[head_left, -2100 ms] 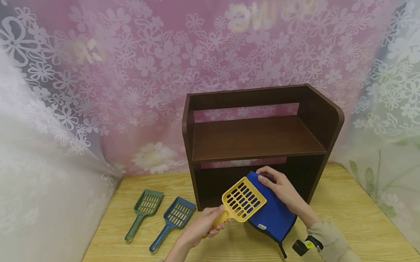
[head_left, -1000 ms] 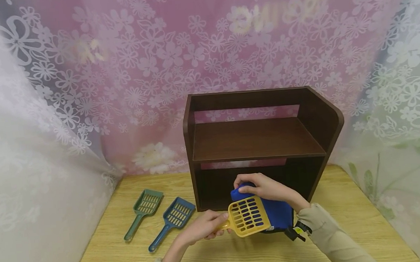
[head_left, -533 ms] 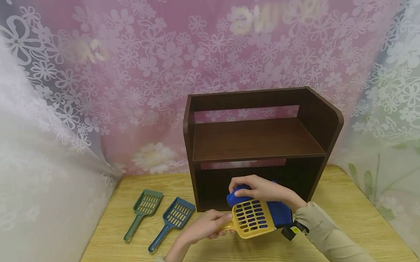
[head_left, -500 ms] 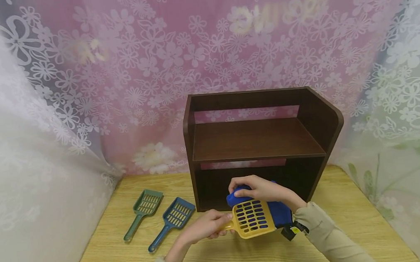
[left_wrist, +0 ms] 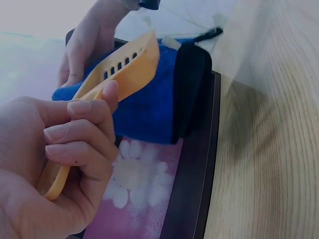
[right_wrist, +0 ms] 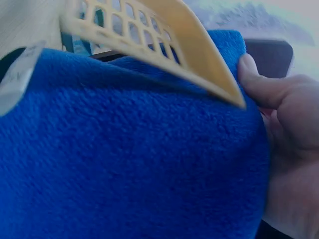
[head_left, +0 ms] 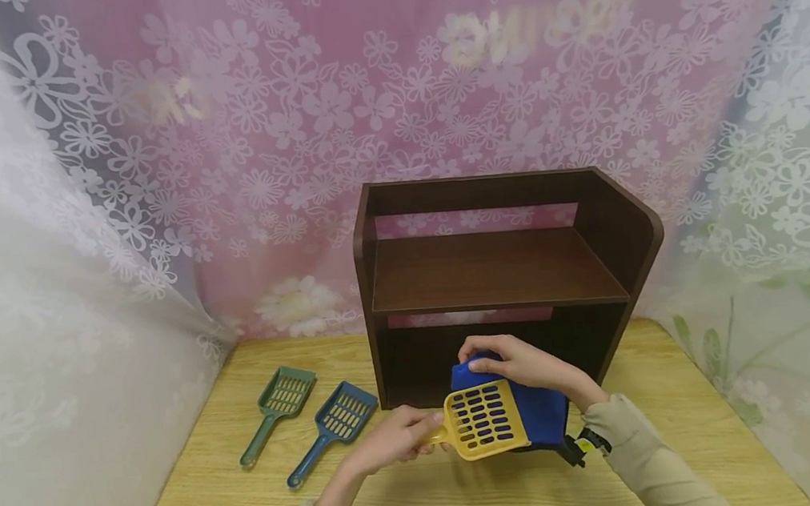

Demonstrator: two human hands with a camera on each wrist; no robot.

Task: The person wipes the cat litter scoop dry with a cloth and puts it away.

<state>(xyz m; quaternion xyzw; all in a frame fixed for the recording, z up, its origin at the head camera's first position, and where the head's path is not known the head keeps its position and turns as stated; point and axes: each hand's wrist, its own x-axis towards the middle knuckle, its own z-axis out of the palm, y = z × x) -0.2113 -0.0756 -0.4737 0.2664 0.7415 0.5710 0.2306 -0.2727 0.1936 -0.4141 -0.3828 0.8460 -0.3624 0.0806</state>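
Observation:
My left hand [head_left: 398, 435] grips a yellow slotted litter scoop [head_left: 485, 419] by its handle, and the fingers curl round it in the left wrist view. The scoop is held up off the table, its slotted head pointing right. In my right hand [head_left: 519, 362] is a blue plush cloth [head_left: 544, 414] with dark edging, pinched near its upper left corner. The cloth [right_wrist: 139, 144] hangs behind and below the scoop head and appears to touch its edge. A white tag [right_wrist: 20, 79] shows on the cloth in the right wrist view.
A green litter scoop [head_left: 285, 394] and a blue litter scoop [head_left: 345, 412] lie on the wooden table [head_left: 202, 496] to the left. Behind my hands stands a dark brown two-tier shelf [head_left: 496, 269]. Flowered curtains [head_left: 295, 158] enclose the table at the back and sides.
The right hand has swung with the cloth from behind the scoop's right edge to its upper edge, then shifted slightly right. The yellow scoop has turned and moved a little right and down.

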